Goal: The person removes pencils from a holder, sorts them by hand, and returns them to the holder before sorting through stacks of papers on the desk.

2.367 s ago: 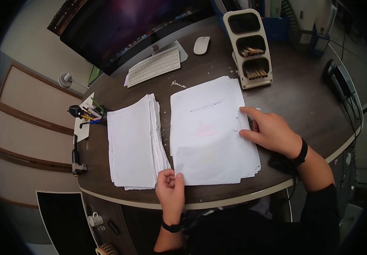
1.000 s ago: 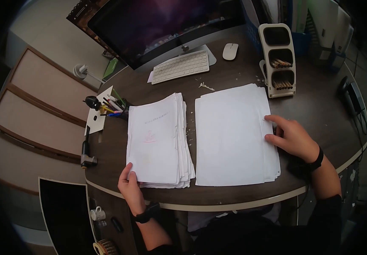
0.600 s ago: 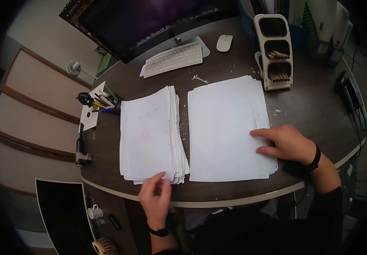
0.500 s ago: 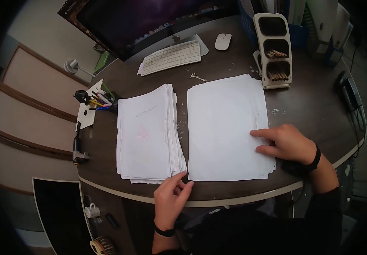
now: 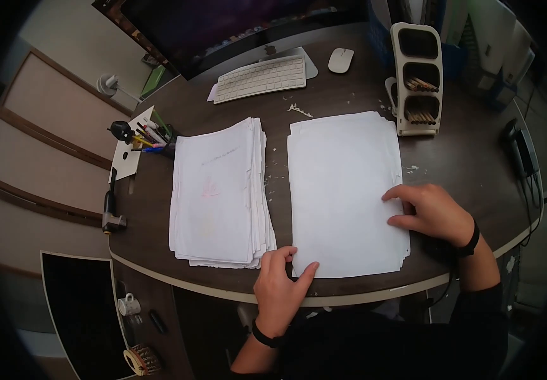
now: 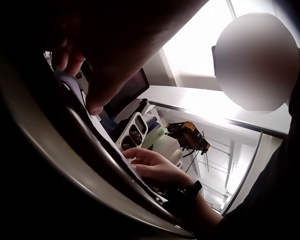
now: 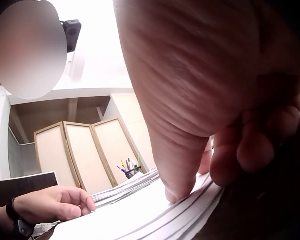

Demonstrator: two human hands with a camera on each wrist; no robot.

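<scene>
Two stacks of white paper lie side by side in the head view. The left stack (image 5: 213,202) has a sheet with a line of writing and a faint pink drawing on top; the right stack (image 5: 343,196) shows a blank sheet. At the right stack's lower left corner is the left hand (image 5: 280,291), its thumb on the paper and its fingers bent beside the edge. The right hand (image 5: 435,215) rests at that stack's right edge, index finger and thumb apart. In the right wrist view its thumb touches the top sheet (image 7: 135,210), other fingers beside the layered edges.
Behind the papers are a keyboard (image 5: 261,79), a mouse (image 5: 341,61), a monitor (image 5: 235,31) and a holder with pencils (image 5: 417,82). A pen cup (image 5: 166,144) stands at the left. Paper scraps (image 5: 300,111) lie on the desk, and a telephone (image 5: 521,149) at the right.
The sheet with the pink drawing went from the right stack to the left one. The left hand then let go and came back right to the right stack's corner. The right hand stayed near the edge.
</scene>
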